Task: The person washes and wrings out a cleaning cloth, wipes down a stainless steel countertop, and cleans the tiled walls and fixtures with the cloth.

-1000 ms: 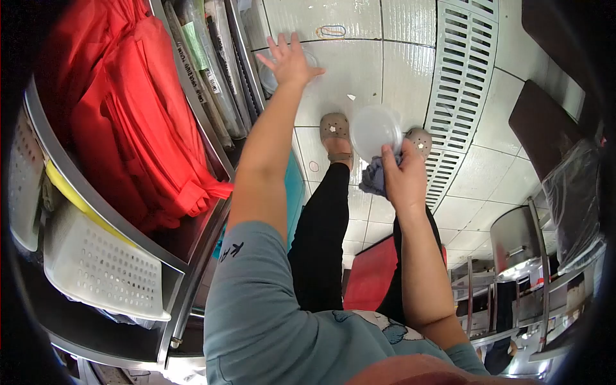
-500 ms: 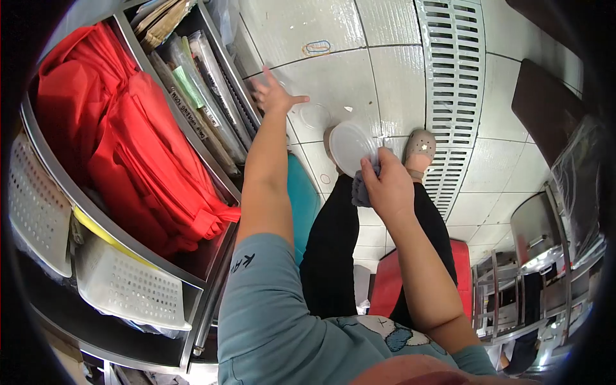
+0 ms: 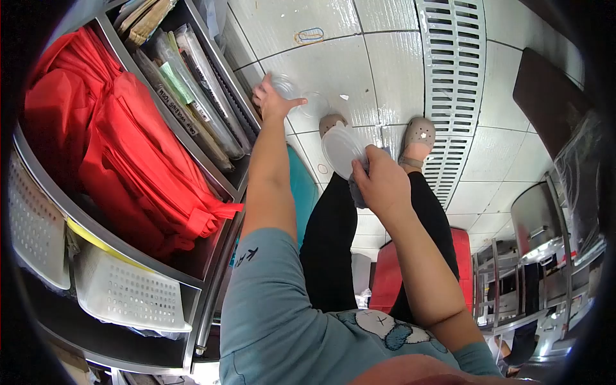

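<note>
My left hand (image 3: 274, 102) reaches down to the left with its fingers apart, beside the shelf edge. Near its fingertips a clear round plastic piece (image 3: 283, 85) lies low over the tiles, and another clear round piece (image 3: 315, 104) is just right of my thumb. My right hand (image 3: 384, 183) grips a translucent round lid (image 3: 343, 151) by its edge. A dark grey cloth (image 3: 357, 194) is bunched under the same hand, mostly hidden by it.
Red fabric (image 3: 128, 147) and plastic-sleeved papers (image 3: 192, 90) fill the metal shelf compartments at left. White perforated baskets (image 3: 131, 289) sit below. A floor grate (image 3: 452, 77) runs beyond my feet. A red stool (image 3: 385, 273) is beneath me, a metal rack (image 3: 497, 282) at right.
The view has shifted. My left hand has drawn back from over a clear round piece toward the shelf edge. My right hand has moved left with the lid, which now tilts more.
</note>
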`<state>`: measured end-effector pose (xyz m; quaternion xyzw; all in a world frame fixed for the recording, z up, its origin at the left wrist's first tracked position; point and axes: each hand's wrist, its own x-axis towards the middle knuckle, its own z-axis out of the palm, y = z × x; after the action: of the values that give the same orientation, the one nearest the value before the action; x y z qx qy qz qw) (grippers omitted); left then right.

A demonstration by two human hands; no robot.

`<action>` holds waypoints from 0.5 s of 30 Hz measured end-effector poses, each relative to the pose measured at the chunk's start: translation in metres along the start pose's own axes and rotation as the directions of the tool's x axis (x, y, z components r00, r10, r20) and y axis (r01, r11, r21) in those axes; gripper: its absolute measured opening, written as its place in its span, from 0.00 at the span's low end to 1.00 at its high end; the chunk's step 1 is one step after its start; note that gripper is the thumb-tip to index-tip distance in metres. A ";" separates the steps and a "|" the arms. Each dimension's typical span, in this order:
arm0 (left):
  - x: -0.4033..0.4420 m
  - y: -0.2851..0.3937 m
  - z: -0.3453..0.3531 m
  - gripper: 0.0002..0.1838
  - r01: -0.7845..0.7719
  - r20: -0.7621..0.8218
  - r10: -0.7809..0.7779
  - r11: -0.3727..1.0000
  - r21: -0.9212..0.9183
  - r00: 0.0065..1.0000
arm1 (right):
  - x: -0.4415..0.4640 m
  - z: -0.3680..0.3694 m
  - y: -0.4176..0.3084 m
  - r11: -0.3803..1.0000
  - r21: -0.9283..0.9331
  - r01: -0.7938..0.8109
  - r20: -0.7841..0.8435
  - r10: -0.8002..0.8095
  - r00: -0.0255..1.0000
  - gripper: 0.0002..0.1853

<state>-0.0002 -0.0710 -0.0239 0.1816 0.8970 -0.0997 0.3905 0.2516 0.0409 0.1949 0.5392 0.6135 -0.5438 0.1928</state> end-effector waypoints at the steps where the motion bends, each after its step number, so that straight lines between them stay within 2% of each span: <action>1: 0.002 -0.005 0.003 0.74 0.002 0.004 -0.002 1.000 0.001 1.000 | -0.001 0.001 0.000 1.000 -0.001 -0.003 0.003 0.003 1.000 0.15; 5: 0.017 -0.022 0.018 0.73 -0.061 -0.009 0.060 0.989 -0.131 0.998 | -0.001 -0.001 -0.005 0.998 -0.055 -0.029 0.053 0.032 0.998 0.15; 6: 0.017 -0.023 0.019 0.73 -0.072 -0.026 0.068 0.981 -0.181 0.997 | -0.001 -0.001 -0.007 0.993 -0.096 -0.061 0.094 0.070 0.993 0.20; 10: 0.011 -0.027 0.023 0.73 -0.084 -0.007 0.084 0.981 -0.172 0.996 | -0.004 0.002 -0.007 0.991 -0.110 -0.071 0.126 0.085 0.988 0.20; 11: 0.009 -0.028 0.021 0.71 -0.110 -0.010 0.110 0.984 -0.138 0.994 | -0.006 0.005 -0.005 0.997 -0.066 -0.029 0.068 0.033 0.997 0.15; 12: 0.008 -0.026 0.017 0.70 -0.140 -0.014 0.139 0.985 -0.104 0.990 | -0.006 0.006 -0.004 1.000 -0.025 0.018 0.004 -0.018 1.000 0.15; 15: 0.000 -0.017 0.017 0.65 -0.174 -0.038 0.172 0.983 -0.064 0.984 | -0.006 0.008 -0.002 0.999 -0.032 0.016 0.001 -0.016 1.000 0.15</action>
<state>0.0045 -0.0924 -0.0348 0.2473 0.8867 -0.0320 0.3893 0.2496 0.0316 0.1984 0.5309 0.6266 -0.5354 0.1971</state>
